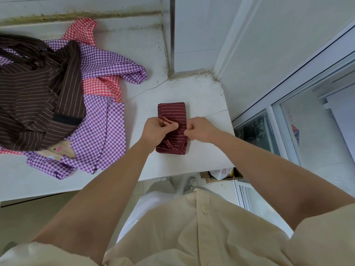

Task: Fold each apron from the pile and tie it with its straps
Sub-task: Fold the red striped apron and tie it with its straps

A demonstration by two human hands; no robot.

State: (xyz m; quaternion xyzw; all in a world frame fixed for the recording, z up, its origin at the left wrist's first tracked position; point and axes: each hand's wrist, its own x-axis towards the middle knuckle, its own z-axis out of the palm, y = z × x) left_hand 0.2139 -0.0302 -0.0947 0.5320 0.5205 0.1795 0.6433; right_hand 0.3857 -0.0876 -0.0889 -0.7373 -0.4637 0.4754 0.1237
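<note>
Your left hand and right hand sat over the folded maroon apron on the desk, the fingers of both curled and pinching its strap. Cloth that soft and light would likely spring open, so hold the strap close against the apron. Left of the apron, slightly apart, sprawled the unfolded pile, obstructing nothing.

Left hand and right hand hide the middle of the maroon apron; brown striped apron cut off at left.
</note>
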